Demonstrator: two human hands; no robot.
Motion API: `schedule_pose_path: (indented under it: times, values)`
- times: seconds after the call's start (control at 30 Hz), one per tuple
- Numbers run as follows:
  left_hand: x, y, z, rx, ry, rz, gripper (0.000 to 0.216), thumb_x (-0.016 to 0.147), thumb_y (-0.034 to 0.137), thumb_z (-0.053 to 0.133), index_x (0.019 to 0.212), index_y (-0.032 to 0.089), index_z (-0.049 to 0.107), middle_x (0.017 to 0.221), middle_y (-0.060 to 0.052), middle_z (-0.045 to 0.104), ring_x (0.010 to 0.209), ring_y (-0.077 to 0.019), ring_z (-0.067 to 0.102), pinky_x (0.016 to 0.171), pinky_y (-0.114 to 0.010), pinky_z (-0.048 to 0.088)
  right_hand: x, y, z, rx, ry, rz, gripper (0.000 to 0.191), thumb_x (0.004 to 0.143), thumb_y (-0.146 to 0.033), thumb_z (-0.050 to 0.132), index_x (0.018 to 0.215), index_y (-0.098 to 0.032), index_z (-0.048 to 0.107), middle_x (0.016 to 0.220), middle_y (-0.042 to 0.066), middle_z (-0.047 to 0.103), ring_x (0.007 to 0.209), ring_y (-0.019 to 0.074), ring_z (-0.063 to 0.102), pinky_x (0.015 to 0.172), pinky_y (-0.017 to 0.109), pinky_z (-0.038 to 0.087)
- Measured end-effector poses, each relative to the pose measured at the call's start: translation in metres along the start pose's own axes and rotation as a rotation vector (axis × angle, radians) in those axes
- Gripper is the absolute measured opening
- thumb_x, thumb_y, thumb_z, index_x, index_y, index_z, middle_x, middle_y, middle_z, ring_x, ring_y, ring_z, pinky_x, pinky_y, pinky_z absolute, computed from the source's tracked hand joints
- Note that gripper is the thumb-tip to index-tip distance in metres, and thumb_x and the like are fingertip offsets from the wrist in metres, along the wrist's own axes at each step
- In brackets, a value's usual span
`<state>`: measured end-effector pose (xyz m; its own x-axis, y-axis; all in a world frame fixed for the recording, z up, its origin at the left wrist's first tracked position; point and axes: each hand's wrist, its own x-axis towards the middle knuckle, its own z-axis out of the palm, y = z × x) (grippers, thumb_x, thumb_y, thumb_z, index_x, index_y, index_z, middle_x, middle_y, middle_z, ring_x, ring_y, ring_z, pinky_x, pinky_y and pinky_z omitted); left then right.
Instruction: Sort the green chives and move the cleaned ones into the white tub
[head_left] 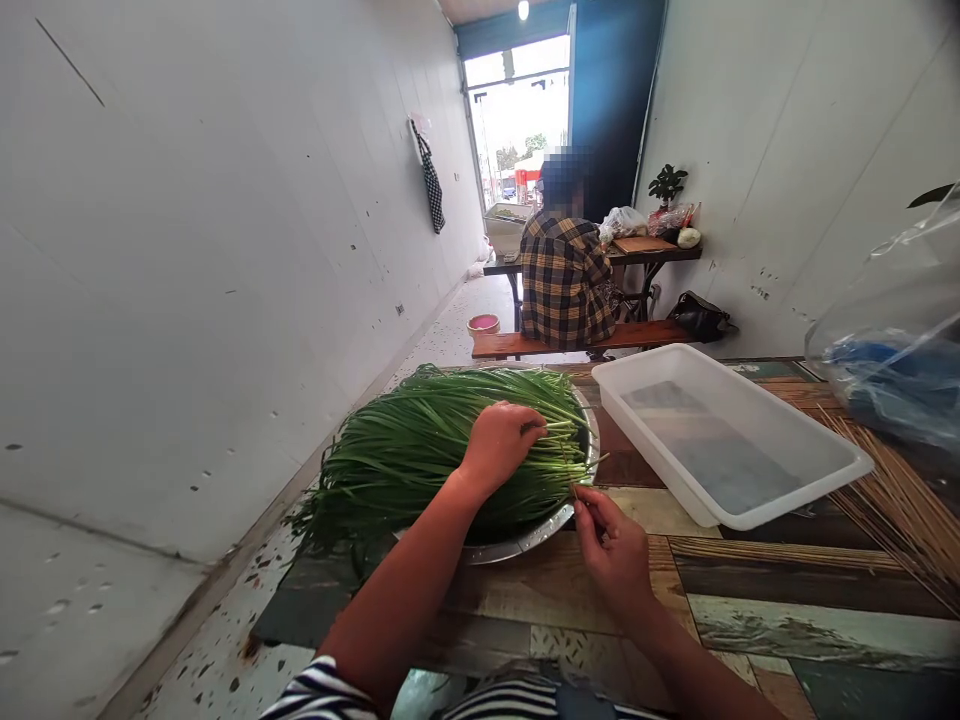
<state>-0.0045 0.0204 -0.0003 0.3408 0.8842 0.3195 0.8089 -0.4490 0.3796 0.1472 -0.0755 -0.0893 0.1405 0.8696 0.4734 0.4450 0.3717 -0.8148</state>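
"What are the hands doing?"

"The left hand (pixel 504 440) has its fingers bent down onto the pale stalk ends of the greens (pixel 405 440); I can't tell whether it grips any. The right hand (pixel 619 540) pinches what looks like a thin stick (pixel 576 491) between thumb and forefinger, just beside the stalks."

"And where do the greens lie?"

"Heaped in a metal bowl (pixel 525 548) towards the table's left edge, stalks to the right, leaf tips spilling past the rim on the left. The left hand and forearm hide part of the heap."

"What else is on the table (pixel 570 585)?"

"A white plastic tub (pixel 720 515) right of the bowl, by the far edge. Its right corner covers part of a spread of sticks (pixel 900 490) on the right side. A clear bag (pixel 892 330) with something blue inside stands behind those."

"Anything past the far edge?"

"A person (pixel 566 280) in a checked shirt, back turned, on a bench (pixel 499 345) at another table (pixel 679 255). A black handbag (pixel 701 317) rests on the bench."
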Motion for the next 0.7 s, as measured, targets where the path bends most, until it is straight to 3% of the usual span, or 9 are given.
schedule_pose_path:
  times: [0.27, 0.7]
  values:
    - [-0.0007, 0.0037, -0.0006, -0.186, -0.042, -0.03, 0.016, 0.077, 0.023, 0.058, 0.084, 0.021, 0.073, 0.088, 0.0, 0.072, 0.083, -0.0147, 0.064, 0.08, -0.025, 0.046, -0.0002, 0.0039, 0.0007, -0.019, -0.011, 0.013, 0.026, 0.087, -0.027, 0.047, 0.1, -0.016, 0.066, 0.09, 0.008, 0.071, 0.078, 0.0187, 0.067, 0.07, 0.028, 0.054]
    - [-0.0029, 0.0083, -0.0027, -0.181, -0.057, -0.049, 0.018, 0.079, 0.025, 0.056, 0.085, 0.022, 0.073, 0.087, 0.0, 0.073, 0.082, -0.0149, 0.064, 0.076, -0.024, 0.045, 0.0009, 0.0026, 0.0007, -0.037, 0.009, 0.009, 0.027, 0.086, -0.028, 0.048, 0.098, -0.015, 0.068, 0.087, 0.008, 0.072, 0.074, 0.0185, 0.068, 0.067, 0.027, 0.055]
